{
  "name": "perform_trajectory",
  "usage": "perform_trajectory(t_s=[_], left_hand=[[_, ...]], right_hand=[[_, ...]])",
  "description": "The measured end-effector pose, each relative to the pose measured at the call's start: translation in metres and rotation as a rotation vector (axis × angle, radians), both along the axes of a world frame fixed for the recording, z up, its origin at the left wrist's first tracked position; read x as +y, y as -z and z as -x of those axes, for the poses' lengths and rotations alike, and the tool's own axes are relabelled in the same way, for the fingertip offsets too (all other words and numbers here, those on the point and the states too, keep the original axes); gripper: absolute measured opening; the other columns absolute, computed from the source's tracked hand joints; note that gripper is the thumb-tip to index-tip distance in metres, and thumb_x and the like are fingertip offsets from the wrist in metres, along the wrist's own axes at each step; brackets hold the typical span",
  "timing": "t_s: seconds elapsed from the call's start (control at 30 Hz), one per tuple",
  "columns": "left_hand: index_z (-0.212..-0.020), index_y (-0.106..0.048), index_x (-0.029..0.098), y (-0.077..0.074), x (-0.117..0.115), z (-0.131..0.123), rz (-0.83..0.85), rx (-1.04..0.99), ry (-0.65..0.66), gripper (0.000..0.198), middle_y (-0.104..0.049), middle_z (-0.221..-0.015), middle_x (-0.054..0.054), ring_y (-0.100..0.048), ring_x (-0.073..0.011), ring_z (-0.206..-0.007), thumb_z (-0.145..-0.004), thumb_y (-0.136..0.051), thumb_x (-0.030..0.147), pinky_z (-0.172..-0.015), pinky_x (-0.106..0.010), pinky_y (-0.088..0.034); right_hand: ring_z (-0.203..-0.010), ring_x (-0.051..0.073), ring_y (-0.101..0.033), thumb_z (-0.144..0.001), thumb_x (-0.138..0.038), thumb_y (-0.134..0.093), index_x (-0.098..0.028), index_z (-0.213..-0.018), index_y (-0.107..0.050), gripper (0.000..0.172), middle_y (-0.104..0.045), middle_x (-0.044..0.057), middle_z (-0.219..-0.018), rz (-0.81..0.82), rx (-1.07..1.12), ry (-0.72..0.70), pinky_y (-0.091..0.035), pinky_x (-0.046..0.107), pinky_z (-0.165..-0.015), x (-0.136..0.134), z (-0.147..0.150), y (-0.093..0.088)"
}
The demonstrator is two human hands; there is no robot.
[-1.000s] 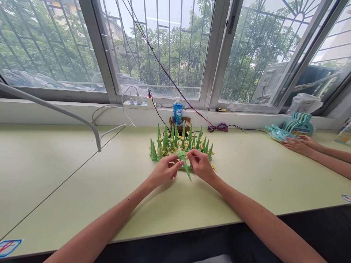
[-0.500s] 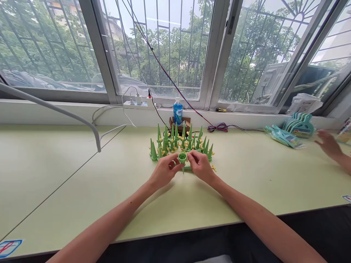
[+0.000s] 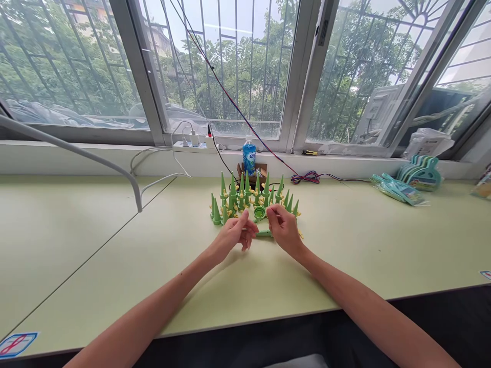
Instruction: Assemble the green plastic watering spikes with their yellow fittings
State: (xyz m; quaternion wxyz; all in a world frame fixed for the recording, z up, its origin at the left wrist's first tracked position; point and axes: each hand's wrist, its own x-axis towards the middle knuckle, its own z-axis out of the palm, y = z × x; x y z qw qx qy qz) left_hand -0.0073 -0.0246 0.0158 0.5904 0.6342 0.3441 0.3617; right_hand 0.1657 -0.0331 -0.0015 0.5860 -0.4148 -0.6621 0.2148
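A cluster of upright green plastic cone spikes [image 3: 233,197] with small yellow parts stands on the pale green table [image 3: 115,245] in front of me. My right hand [image 3: 284,230] pinches one green cone [image 3: 260,213] at the near edge of the cluster, its round open end facing me. My left hand [image 3: 233,235] hovers just left of it, fingers loosely curled and apart, with nothing visible in them. Another green spike [image 3: 264,233] lies flat on the table between my hands.
A blue-labelled bottle [image 3: 249,156] and a small brown box stand behind the cluster by the sill. Red and black wires [image 3: 307,178] and a power strip [image 3: 190,144] run along the window. Teal packaged items [image 3: 402,189] lie at the right; a white tube [image 3: 95,163] crosses the left.
My left hand has let go of the cone and drawn back. My right hand carried the cone forward to the cluster. The other person's hands at the right have left the view.
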Motion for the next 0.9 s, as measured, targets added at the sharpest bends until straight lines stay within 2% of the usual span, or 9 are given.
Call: perform_trajectory(t_s=[0.17, 0.4, 0.53, 0.67, 0.77, 0.9], left_hand=[[-0.083, -0.065, 0.011, 0.0029, 0.0028, 0.0009, 0.15, -0.031, 0.067, 0.071, -0.059, -0.07, -0.006, -0.053, -0.0114, -0.05, -0.084, -0.035, 0.075, -0.042, -0.023, -0.041], [-0.09, -0.06, 0.012, -0.0004, -0.0013, 0.0014, 0.112, -0.023, 0.047, 0.06, -0.058, -0.075, -0.005, -0.052, -0.0099, -0.05, -0.084, -0.044, 0.069, -0.041, -0.022, -0.041], [-0.091, -0.054, 0.015, -0.0025, -0.0042, 0.0019, 0.015, 0.035, 0.026, 0.049, -0.059, -0.078, -0.004, -0.054, -0.0101, -0.049, -0.085, -0.05, 0.063, -0.039, -0.022, -0.041], [-0.092, -0.053, 0.018, 0.0006, -0.0051, 0.003, -0.188, 0.13, 0.004, 0.039, -0.055, -0.079, -0.001, -0.054, -0.0096, -0.049, -0.085, -0.054, 0.057, -0.038, -0.021, -0.039], [-0.096, -0.054, 0.02, 0.0046, -0.0049, 0.0037, -0.359, 0.2, -0.042, 0.033, -0.055, -0.087, -0.001, -0.052, -0.007, -0.049, -0.085, -0.056, 0.05, -0.041, -0.021, -0.04], [-0.099, -0.058, 0.02, 0.0072, -0.0029, 0.0042, -0.5, 0.294, -0.106, 0.027, -0.055, -0.086, 0.0, -0.046, -0.0055, -0.049, -0.086, -0.057, 0.044, -0.048, -0.022, -0.043]], right_hand=[[-0.052, 0.01, -0.037, -0.095, -0.044, -0.043, -0.019, -0.077, -0.052, 0.032, -0.043, -0.003, -0.061, -0.017, -0.085, -0.05, -0.033, 0.023, -0.05, -0.0027, 0.002, -0.0016], [-0.05, 0.009, -0.036, -0.094, -0.044, -0.046, -0.019, -0.078, -0.053, 0.03, -0.044, -0.003, -0.06, 0.009, -0.095, -0.083, -0.031, 0.023, -0.048, -0.0011, 0.0014, 0.0002], [-0.049, 0.01, -0.034, -0.094, -0.045, -0.046, -0.02, -0.077, -0.051, 0.031, -0.04, -0.004, -0.057, 0.027, -0.09, -0.089, -0.03, 0.024, -0.047, 0.0007, 0.0002, 0.0012], [-0.051, 0.01, -0.033, -0.093, -0.044, -0.046, -0.02, -0.072, -0.048, 0.032, -0.038, -0.004, -0.058, 0.016, -0.109, -0.067, -0.028, 0.024, -0.048, 0.0017, -0.0008, 0.0012], [-0.052, 0.01, -0.033, -0.093, -0.042, -0.047, -0.02, -0.07, -0.047, 0.032, -0.039, -0.004, -0.058, 0.005, -0.126, -0.058, -0.028, 0.024, -0.05, 0.0018, -0.0012, 0.0008], [-0.051, 0.01, -0.033, -0.093, -0.04, -0.048, -0.019, -0.07, -0.047, 0.031, -0.04, -0.004, -0.057, 0.014, -0.132, -0.047, -0.028, 0.024, -0.05, 0.0019, -0.0014, 0.001]])
